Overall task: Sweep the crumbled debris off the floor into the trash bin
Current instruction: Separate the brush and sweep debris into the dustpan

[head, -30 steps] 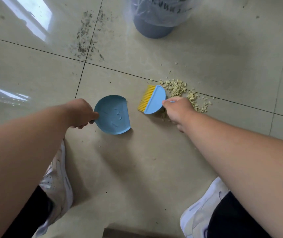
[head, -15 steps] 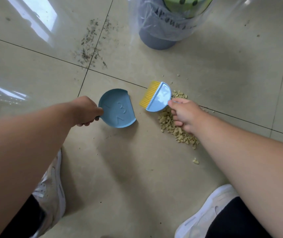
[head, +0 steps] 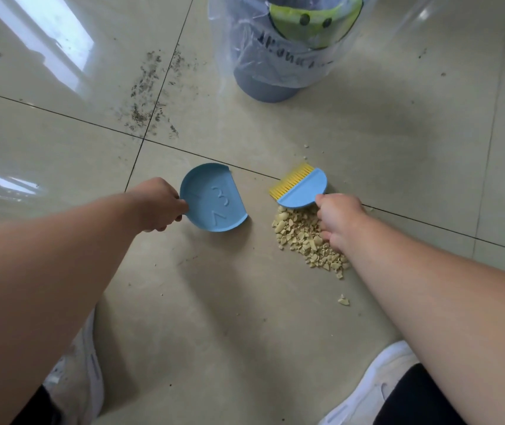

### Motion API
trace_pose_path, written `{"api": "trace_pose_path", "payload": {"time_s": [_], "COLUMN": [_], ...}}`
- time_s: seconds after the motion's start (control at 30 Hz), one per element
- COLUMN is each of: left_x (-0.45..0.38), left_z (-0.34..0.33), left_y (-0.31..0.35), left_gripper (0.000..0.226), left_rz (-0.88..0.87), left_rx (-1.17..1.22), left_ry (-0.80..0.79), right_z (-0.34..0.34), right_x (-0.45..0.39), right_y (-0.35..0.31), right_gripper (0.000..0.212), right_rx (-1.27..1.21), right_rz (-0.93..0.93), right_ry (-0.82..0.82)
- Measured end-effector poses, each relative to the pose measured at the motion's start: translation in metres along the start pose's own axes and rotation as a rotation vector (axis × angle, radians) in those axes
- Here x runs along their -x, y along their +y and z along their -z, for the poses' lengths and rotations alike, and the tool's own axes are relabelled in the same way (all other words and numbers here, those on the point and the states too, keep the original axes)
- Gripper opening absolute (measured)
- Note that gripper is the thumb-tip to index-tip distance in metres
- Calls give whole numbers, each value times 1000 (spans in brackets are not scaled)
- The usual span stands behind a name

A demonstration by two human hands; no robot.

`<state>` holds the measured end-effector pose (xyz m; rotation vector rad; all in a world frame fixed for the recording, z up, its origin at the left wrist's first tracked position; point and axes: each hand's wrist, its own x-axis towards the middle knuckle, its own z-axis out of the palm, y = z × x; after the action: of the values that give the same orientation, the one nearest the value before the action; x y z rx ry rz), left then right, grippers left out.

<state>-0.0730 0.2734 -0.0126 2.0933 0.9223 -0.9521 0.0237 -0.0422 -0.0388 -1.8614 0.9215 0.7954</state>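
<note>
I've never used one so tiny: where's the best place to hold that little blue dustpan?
By the rounded back edge, coming from the near left, as the left hand grips it now. The blue dustpan lies flat with its straight open lip facing the debris pile, so that side should stay free.

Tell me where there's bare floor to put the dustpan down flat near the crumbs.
Bare tile lies between the dustpan and the crumb pile, and a wider patch nearer you, between the two shoes. Beyond the brush, toward the bin, it is mostly bare too. Crowded: under the right hand, and the dark grit far left.
</note>
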Motion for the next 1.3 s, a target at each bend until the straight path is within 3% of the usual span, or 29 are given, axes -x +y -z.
{"api": "trace_pose_path", "payload": {"time_s": [0.1, 0.2, 0.4, 0.57, 0.63, 0.73, 0.93, 1.17, 1.3], "left_x": [1, 0, -10, -17, -19, -19, -8, 21, 40], "left_z": [-2, -3, -3, -2, -3, -4, -5, -16, -23], "left_y": [2, 4, 18, 40, 46, 46, 29, 6, 2], "left_gripper": [26, 26, 30, 30, 30, 31, 29, 31, 27], "left_rz": [-5, -16, -52, -87, -98, -111, -80, -52, -59], "left_rx": [12, 48, 197, 186, 168, 123, 67, 66, 69], "left_ry": [11, 22, 37, 45, 43, 34, 22, 15, -11], "right_z": [14, 18, 1, -12, -12, -5, 15, 27, 43], "right_x": [1, 13, 19, 1, -7, -18, 2, 52, 73], "right_y": [6, -5, -45, -80, -85, -73, -18, 24, 16], "right_gripper": [28, 7, 12, 20, 16, 19, 19, 10, 26], "right_rx": [-46, -207, -400, -344, -320, -316, -338, -392, -539], "right_rz": [-66, -82, -29, -5, -14, -48, -115, -197, -197], "right_ry": [9, -101, -162, -177, -106, 22, 66, 12, -94]}}
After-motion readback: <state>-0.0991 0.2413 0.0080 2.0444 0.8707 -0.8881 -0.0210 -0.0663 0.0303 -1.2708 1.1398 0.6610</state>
